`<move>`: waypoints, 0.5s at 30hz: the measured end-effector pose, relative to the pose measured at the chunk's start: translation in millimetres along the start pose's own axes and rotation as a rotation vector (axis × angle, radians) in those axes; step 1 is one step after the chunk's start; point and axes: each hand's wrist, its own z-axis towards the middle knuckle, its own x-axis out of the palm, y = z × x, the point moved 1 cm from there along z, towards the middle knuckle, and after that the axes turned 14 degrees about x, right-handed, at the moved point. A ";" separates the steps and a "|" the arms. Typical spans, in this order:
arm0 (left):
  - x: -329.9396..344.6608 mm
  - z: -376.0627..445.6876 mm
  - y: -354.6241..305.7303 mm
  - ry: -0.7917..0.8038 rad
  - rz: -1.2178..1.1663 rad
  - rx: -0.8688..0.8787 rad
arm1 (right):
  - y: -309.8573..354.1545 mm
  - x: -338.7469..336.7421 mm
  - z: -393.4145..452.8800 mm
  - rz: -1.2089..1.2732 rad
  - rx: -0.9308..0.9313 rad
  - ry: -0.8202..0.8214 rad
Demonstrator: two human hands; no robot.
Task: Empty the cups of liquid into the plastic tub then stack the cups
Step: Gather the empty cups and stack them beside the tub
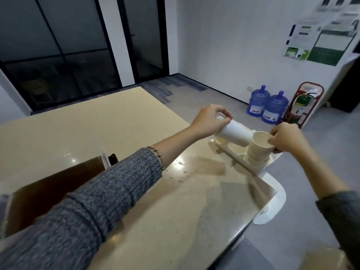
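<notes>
Left hand (207, 121) grips white cup (233, 134) tipped sideways; right hand (286, 136) pinches top cup of stack (260, 148), just right of it on worktop (175, 201).

Matt white paper cups (260, 148); glossy, smooth beige stone-look table (116, 117); rough grey knit sleeve (109, 193); beaded metal bracelet (157, 155); translucent blue plastic water bottles (267, 106).

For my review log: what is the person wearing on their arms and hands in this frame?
Both hands, left hand and right hand, are bare, no gloves. The left arm wears a grey marled knit sleeve pushed up the forearm, with a beaded metal bracelet at its cuff. The right sleeve is dark grey.
</notes>
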 end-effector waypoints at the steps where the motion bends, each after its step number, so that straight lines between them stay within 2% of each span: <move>1: 4.5 3.6 -1.0 -0.002 0.009 0.003 | -2.0 7.6 2.3 -0.013 0.002 0.038; 6: 20.1 17.2 -7.3 -0.031 0.055 0.057 | -13.4 17.0 5.0 -0.013 0.017 0.177; 11: 31.2 34.0 -16.8 -0.028 0.141 0.127 | -22.4 3.2 12.9 0.128 0.078 0.126; 15: 47.4 39.9 -33.0 0.104 0.191 0.268 | -26.3 -4.9 11.1 0.252 0.149 0.133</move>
